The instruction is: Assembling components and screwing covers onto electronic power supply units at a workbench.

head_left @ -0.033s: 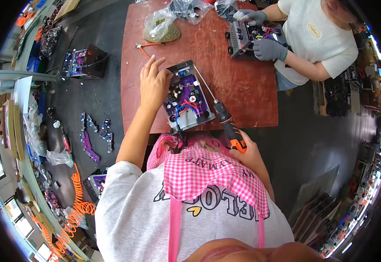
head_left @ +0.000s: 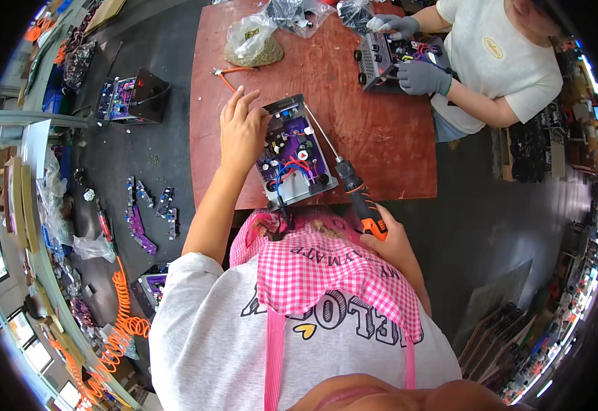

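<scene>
An open metal casing (head_left: 310, 191) with purple circuit boards and red and blue wires lies near the front edge of the red table. My left hand (head_left: 241, 133) is at its far left corner, thumb and forefinger closed on the edge while the other fingers stick out. My right hand (head_left: 391, 240) is wrapped round the orange-and-black handle of an electric screwdriver (head_left: 358, 195). The screwdriver's long thin bit runs along the right side of the casing, its tip at the far right corner. Whether a screw sits under the tip is too small to tell.
Across the red table (head_left: 395, 164), a co-worker's gloved hands (head_left: 422, 77) work on a similar black unit (head_left: 381, 63). A bag of small screws (head_left: 254, 51) and an orange cable (head_left: 234, 70) lie at the far left. Another unit (head_left: 131, 98) and loose boards (head_left: 138, 229) rest on the dark surface leftward.
</scene>
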The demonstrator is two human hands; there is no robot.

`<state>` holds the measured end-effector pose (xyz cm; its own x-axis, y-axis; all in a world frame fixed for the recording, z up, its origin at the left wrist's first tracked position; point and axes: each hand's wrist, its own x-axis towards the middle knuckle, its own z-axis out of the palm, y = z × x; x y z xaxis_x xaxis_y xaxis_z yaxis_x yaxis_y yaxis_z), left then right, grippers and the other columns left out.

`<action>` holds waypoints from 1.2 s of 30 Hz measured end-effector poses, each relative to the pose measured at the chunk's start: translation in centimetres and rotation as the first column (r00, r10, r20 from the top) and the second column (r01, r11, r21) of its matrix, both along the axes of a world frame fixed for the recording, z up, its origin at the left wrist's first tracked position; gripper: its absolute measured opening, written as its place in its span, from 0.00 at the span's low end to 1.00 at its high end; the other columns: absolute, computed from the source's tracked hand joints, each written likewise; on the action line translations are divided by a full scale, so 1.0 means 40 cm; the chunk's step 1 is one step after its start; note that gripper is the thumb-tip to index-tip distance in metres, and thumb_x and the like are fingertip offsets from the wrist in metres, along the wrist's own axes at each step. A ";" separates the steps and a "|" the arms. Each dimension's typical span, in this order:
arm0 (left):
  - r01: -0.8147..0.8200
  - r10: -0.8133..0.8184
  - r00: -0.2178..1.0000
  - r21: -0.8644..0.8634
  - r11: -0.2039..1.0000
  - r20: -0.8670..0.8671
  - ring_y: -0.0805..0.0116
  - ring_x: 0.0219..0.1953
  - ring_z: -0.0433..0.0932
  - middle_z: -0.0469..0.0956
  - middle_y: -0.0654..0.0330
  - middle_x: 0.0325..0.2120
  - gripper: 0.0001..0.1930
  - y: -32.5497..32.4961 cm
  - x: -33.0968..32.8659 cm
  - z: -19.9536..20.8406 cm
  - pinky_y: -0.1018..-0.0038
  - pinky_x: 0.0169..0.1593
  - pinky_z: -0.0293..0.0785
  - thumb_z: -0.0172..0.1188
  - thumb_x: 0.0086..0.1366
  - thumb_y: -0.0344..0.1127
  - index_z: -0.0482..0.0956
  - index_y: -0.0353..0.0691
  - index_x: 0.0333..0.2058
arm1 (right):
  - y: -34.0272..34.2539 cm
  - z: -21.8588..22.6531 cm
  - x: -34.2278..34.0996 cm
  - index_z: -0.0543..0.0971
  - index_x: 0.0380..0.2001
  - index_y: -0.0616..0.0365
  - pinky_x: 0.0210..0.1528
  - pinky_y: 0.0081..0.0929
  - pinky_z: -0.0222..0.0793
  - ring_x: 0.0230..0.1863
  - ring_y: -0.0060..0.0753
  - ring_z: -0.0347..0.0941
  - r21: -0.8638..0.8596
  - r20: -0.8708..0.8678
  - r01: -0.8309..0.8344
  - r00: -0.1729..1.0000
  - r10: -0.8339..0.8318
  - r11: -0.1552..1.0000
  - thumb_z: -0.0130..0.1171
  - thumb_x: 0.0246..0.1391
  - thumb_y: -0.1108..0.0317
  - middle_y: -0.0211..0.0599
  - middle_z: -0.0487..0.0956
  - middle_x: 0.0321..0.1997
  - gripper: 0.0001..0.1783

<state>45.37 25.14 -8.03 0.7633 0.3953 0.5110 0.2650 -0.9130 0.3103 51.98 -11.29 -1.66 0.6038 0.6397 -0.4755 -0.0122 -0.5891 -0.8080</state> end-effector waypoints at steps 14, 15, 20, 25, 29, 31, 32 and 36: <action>0.021 -0.021 1.000 -0.056 0.998 0.008 0.49 0.63 0.67 0.76 0.56 0.52 0.06 0.011 0.005 0.001 0.57 0.61 0.65 0.67 0.55 0.30 0.80 0.40 0.31 | 0.002 -0.024 0.018 0.68 0.62 0.62 0.38 0.30 0.72 0.31 0.33 0.76 -0.030 0.075 -0.059 0.995 0.061 0.998 0.75 0.43 0.51 0.43 0.78 0.32 0.46; 0.025 -0.025 1.000 -0.061 0.998 0.015 0.49 0.63 0.67 0.76 0.56 0.52 0.06 0.012 0.005 -0.001 0.57 0.61 0.65 0.67 0.55 0.30 0.80 0.40 0.31 | 0.002 -0.028 0.019 0.68 0.62 0.62 0.38 0.30 0.72 0.31 0.33 0.76 -0.029 0.075 -0.061 0.995 0.063 0.998 0.75 0.43 0.51 0.43 0.78 0.32 0.46; 0.024 -0.023 1.000 -0.074 0.997 0.018 0.49 0.63 0.67 0.76 0.56 0.51 0.05 0.011 0.006 -0.002 0.57 0.62 0.64 0.66 0.55 0.29 0.79 0.40 0.31 | 0.008 -0.027 0.024 0.68 0.62 0.61 0.40 0.32 0.72 0.33 0.36 0.77 -0.033 0.091 -0.068 0.993 0.071 0.997 0.74 0.43 0.50 0.44 0.79 0.33 0.46; 0.021 -0.020 1.000 -0.081 0.996 0.019 0.48 0.63 0.67 0.76 0.56 0.50 0.06 0.009 0.006 0.002 0.57 0.62 0.64 0.67 0.55 0.29 0.79 0.40 0.31 | 0.014 -0.018 0.025 0.67 0.62 0.61 0.32 0.29 0.73 0.28 0.30 0.77 -0.014 0.078 -0.074 0.994 0.075 0.997 0.74 0.45 0.54 0.40 0.78 0.30 0.45; 0.018 -0.016 1.000 -0.090 0.996 0.014 0.48 0.62 0.68 0.76 0.55 0.50 0.05 0.010 0.007 0.003 0.57 0.62 0.65 0.67 0.55 0.29 0.80 0.40 0.31 | 0.018 -0.018 0.023 0.66 0.63 0.61 0.24 0.24 0.72 0.22 0.22 0.75 0.024 0.046 -0.062 0.997 0.061 0.998 0.74 0.47 0.59 0.34 0.76 0.27 0.43; 0.021 -0.019 1.000 -0.097 0.995 0.017 0.48 0.62 0.68 0.76 0.55 0.51 0.05 0.010 0.006 0.003 0.57 0.62 0.65 0.67 0.55 0.29 0.80 0.40 0.31 | 0.024 -0.008 0.024 0.66 0.63 0.61 0.25 0.24 0.72 0.22 0.22 0.75 0.014 0.027 -0.058 0.998 0.058 0.998 0.73 0.47 0.58 0.34 0.76 0.27 0.43; 0.021 -0.020 1.000 -0.096 0.995 0.014 0.48 0.62 0.68 0.76 0.55 0.50 0.06 0.011 0.005 0.003 0.57 0.62 0.65 0.67 0.55 0.29 0.80 0.40 0.31 | 0.026 -0.005 0.024 0.66 0.64 0.61 0.25 0.24 0.72 0.22 0.21 0.75 0.003 0.007 -0.055 0.998 0.055 0.999 0.73 0.47 0.58 0.34 0.76 0.27 0.43; 0.035 -0.033 0.999 -0.096 0.995 0.019 0.48 0.62 0.68 0.76 0.55 0.50 0.06 0.012 0.003 0.003 0.57 0.62 0.65 0.67 0.55 0.28 0.80 0.40 0.31 | 0.025 -0.009 0.025 0.66 0.64 0.61 0.26 0.24 0.71 0.22 0.21 0.75 0.019 0.019 -0.070 0.997 0.070 0.997 0.73 0.47 0.58 0.33 0.76 0.26 0.43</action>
